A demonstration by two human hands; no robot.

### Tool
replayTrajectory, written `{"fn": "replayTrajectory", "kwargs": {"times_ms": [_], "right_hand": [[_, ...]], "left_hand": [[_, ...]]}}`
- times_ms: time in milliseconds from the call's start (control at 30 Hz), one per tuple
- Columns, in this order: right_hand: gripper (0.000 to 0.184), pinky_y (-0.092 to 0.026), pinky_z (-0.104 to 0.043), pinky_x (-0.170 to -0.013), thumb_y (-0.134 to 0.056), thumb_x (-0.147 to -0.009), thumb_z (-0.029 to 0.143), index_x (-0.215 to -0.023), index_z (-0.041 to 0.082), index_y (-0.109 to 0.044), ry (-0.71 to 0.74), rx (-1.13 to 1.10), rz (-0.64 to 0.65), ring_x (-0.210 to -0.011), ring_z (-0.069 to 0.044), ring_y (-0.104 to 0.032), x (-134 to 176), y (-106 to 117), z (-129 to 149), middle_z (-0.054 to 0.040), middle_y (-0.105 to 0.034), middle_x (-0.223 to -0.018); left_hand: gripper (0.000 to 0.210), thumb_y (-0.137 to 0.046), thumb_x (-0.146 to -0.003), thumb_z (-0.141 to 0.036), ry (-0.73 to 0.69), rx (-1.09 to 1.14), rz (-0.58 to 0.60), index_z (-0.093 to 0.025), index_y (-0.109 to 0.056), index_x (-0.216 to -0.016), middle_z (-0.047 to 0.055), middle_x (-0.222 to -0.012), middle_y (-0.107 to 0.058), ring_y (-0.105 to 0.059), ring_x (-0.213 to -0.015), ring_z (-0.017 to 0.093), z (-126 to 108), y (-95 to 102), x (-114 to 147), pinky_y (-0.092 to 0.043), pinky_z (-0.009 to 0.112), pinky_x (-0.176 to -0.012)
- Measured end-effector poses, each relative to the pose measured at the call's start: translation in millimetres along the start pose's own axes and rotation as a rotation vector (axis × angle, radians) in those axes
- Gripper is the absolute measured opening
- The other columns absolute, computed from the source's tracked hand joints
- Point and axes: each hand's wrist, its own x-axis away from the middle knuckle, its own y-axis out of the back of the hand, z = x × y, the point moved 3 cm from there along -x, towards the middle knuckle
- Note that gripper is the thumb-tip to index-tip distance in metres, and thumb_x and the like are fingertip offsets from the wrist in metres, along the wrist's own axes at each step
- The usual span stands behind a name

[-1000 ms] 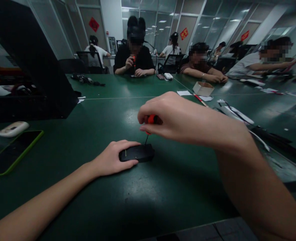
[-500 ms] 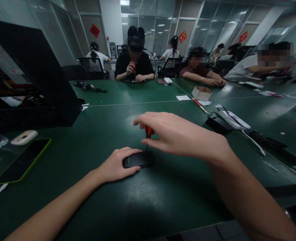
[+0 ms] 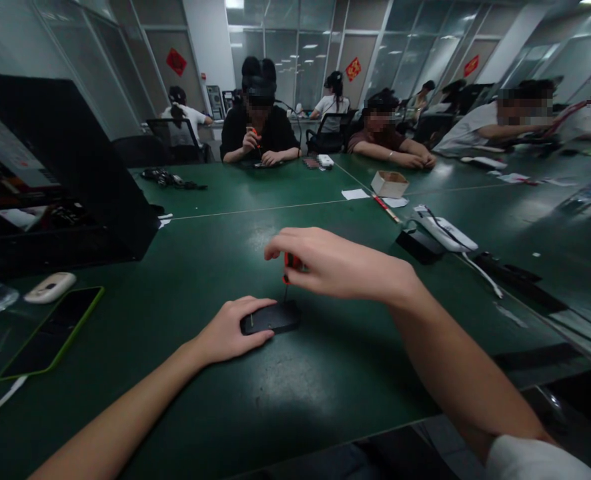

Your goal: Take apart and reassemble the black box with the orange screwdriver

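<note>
Near the middle of the green table a black oblong device lies flat, and with our left hand we grip its left end between thumb and fingers. Our right hand is closed around a red-and-black screwdriver, pointing down to the device's far right part. We judge this as the turning step; whether the tip is seated, we cannot tell. The next move calls for a steady device and an upright shaft.

Dim overall; small lights show in glass panels; pale glare on green tabletop; edges stretched
</note>
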Motion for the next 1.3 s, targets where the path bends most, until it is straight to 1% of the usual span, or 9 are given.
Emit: {"fn": "replayTrajectory", "kwargs": {"times_ms": [100, 267, 367, 567, 667, 767, 933, 1100, 1300], "right_hand": [[0.037, -0.04, -0.028, -0.078, -0.058, -0.085, 0.006, -0.121, 0.015, -0.06, 0.023, 0.018, 0.006, -0.092, -0.017, -0.059, -0.5, -1.8, 0.6, -0.0089, -0.064, -0.115], [0.016, -0.039, -0.029, -0.078, -0.056, -0.095, 0.018, -0.109, 0.014, -0.063, 0.021, 0.039, -0.005, -0.089, -0.018, -0.059, -2.3, -3.3, 4.4, -0.0081, -0.068, -0.103], [0.03, -0.04, -0.029, -0.08, -0.053, -0.089, 0.005, -0.118, 0.014, -0.06, 0.061, 0.025, -0.004, -0.094, -0.018, -0.059, -3.0, -5.5, 6.9, -0.0089, -0.066, -0.113], [0.03, -0.041, -0.031, -0.079, -0.054, -0.098, 0.02, -0.127, 0.014, -0.055, 0.036, -0.005, -0.022, -0.094, -0.019, -0.061, -6.9, -8.6, 7.3, -0.0085, -0.068, -0.11], [0.039, -0.042, -0.031, -0.081, -0.049, -0.095, 0.01, -0.133, 0.013, -0.05, 0.052, -0.067, -0.027, -0.093, -0.018, -0.06, -8.2, -7.5, 6.1, -0.0088, -0.067, -0.111], [0.033, -0.042, -0.03, -0.083, -0.052, -0.088, 0.007, -0.121, 0.013, -0.056, 0.056, -0.059, 0.001, -0.098, -0.019, -0.059, -5.9, -3.4, 4.2, -0.01, -0.065, -0.114], [0.008, -0.038, -0.029, -0.074, -0.055, -0.096, 0.018, -0.099, 0.015, -0.062, -0.003, -0.009, 0.046, -0.083, -0.016, -0.057, 0.6, 2.9, 2.7, -0.0062, -0.066, -0.096], [0.033, -0.039, -0.028, -0.079, -0.054, -0.085, 0.004, -0.116, 0.015, -0.059, 0.076, -0.002, 0.019, -0.093, -0.018, -0.058, -1.0, -1.4, 9.8, -0.0096, -0.064, -0.114], [0.014, -0.036, -0.028, -0.073, -0.056, -0.093, 0.016, -0.105, 0.015, -0.064, 0.044, 0.084, 0.016, -0.084, -0.018, -0.057, -2.4, -4.6, 15.2, -0.0076, -0.067, -0.098]], "left_hand": [[0.049, -0.072, -0.089, -0.038, 0.005, 0.0, 0.009, -0.022, -0.063, -0.134, 0.007, -0.119, -0.072, -0.069, -0.103, 0.024, -0.5, 0.2, 0.1, -0.052, 0.035, -0.094], [0.049, -0.072, -0.09, -0.039, 0.009, -0.007, 0.018, -0.021, -0.062, -0.135, 0.008, -0.122, -0.072, -0.069, -0.106, 0.025, -1.2, 0.9, 0.0, -0.052, 0.036, -0.096], [0.05, -0.071, -0.09, -0.04, 0.006, -0.007, 0.033, -0.021, -0.062, -0.135, 0.008, -0.119, -0.072, -0.069, -0.104, 0.025, -0.9, 0.7, 0.0, -0.053, 0.037, -0.094], [0.051, -0.07, -0.091, -0.04, -0.004, 0.019, 0.046, -0.022, -0.059, -0.138, 0.009, -0.129, -0.069, -0.066, -0.116, 0.027, 1.7, 0.2, 1.3, -0.051, 0.039, -0.101], [0.051, -0.07, -0.091, -0.04, -0.011, 0.036, 0.053, -0.023, -0.059, -0.138, 0.009, -0.128, -0.069, -0.065, -0.116, 0.027, 2.5, 0.3, 1.7, -0.051, 0.039, -0.102], [0.051, -0.071, -0.091, -0.04, -0.009, 0.043, 0.06, -0.022, -0.059, -0.138, 0.009, -0.125, -0.07, -0.066, -0.113, 0.026, 2.3, 0.6, 1.5, -0.053, 0.037, -0.099], [0.05, -0.07, -0.091, -0.04, -0.011, 0.028, 0.039, -0.023, -0.06, -0.137, 0.008, -0.125, -0.07, -0.066, -0.113, 0.025, 1.0, 0.8, 1.0, -0.052, 0.036, -0.099], [0.048, -0.07, -0.09, -0.04, -0.013, -0.024, 0.003, -0.021, -0.063, -0.134, 0.008, -0.117, -0.072, -0.069, -0.103, 0.025, -1.5, -0.1, -0.1, -0.053, 0.037, -0.094], [0.05, -0.071, -0.089, -0.04, -0.017, -0.04, -0.019, -0.021, -0.063, -0.134, 0.009, -0.121, -0.073, -0.07, -0.105, 0.026, -1.6, -2.0, -1.3, -0.052, 0.036, -0.094]]}}
